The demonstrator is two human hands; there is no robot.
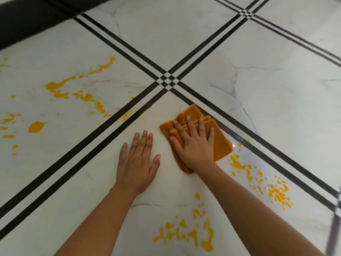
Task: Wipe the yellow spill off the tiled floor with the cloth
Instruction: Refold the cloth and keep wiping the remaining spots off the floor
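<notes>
Well to the left of my left hand (137,163), the yellow spill (60,89) lay in streaks and drops on the tiled floor (184,43) and ran off the frame's edge, so its reach that way was cut from view. Beyond it, a dark band (27,19) bordered the floor, too blurred to make out. My left hand lay flat on bare tile, fingers straight and close together, thumb out. Between my forearms sat more yellow splatter, partly cut off at the bottom. Just right of my left hand, my right hand (195,143) pressed down with fingers spread on the folded orange cloth (223,145), hiding its middle; its far corner touched the black double lines (166,81) that crossed ahead of both hands. Right of the cloth, another scatter of yellow drops lay near the lines. At the far right edge stood a grey streak (335,228) I could not identify. Open white tile stretched ahead of my hands and to the right.
</notes>
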